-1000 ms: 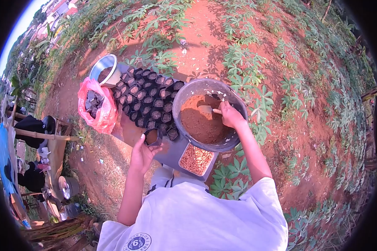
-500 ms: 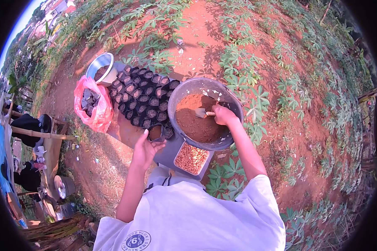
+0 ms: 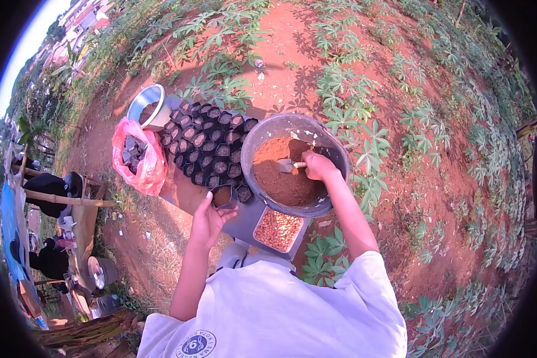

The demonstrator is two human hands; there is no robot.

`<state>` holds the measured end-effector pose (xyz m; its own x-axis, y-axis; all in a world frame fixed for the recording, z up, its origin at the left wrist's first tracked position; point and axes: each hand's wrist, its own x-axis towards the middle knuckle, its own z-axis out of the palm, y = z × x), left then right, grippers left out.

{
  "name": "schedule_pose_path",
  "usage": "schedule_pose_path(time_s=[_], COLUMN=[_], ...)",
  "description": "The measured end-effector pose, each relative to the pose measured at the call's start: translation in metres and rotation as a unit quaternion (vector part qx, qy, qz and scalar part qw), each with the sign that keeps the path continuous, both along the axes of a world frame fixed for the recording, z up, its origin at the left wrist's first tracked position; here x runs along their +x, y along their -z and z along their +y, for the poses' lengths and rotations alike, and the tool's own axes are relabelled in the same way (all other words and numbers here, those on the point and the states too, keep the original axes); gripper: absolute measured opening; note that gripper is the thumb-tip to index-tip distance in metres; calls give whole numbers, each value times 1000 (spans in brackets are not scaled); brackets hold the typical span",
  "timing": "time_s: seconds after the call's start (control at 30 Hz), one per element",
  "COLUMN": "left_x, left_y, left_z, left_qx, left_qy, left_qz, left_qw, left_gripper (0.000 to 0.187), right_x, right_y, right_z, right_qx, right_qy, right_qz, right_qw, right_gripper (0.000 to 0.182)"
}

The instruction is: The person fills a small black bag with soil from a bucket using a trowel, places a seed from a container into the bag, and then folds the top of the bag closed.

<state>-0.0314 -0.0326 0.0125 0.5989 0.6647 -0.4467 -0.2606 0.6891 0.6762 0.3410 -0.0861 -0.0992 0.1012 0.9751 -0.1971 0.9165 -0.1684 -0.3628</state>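
Observation:
My right hand (image 3: 320, 165) is closed around the handle of a small trowel (image 3: 285, 166). The trowel's blade lies on reddish-brown soil (image 3: 274, 179) inside a large dark tub (image 3: 249, 161). My left hand (image 3: 207, 222) cups a black plant bag (image 3: 224, 196) with soil in it, thumb on its left side and fingers below and to the right. Beyond that bag stand several black plant bags (image 3: 206, 146) packed close together, their tops filled with soil.
A square tray of tan kernels (image 3: 278, 230) sits in front of the tub. To the left are a pink plastic bag (image 3: 152, 167) with dark pieces inside and a pale basin (image 3: 159, 117) holding soil. Leafy plants (image 3: 364, 143) grow in rows on red ground. A bamboo rail (image 3: 71, 198) stands far left.
The whole view has shifted slightly to the right and down. My right hand still grips the trowel in the soil, and my left hand stays at the same plant bag.

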Motion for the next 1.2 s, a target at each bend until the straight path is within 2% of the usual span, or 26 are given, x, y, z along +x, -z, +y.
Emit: schedule_pose_path(time_s=[0.63,0.7,0.87,1.2], left_x=[20,24,30,27], left_y=[-2,-3,-2,4], left_z=[11,14,10,10], left_qx=[18,26,39,21], left_qy=[-3,12,10,-3], left_qz=[28,5,-12,-42], left_qw=[999,1000,999,999], left_gripper=[48,49,50,49], right_x=[-2,0,-7,-20], right_y=[-8,-9,-12,-63], right_z=[3,4,3,-13], right_qx=[46,10,11,35], right_qy=[55,58,53,30], right_qz=[52,75,98,118], right_qw=[996,995,994,992], right_gripper=[21,21,18,20])
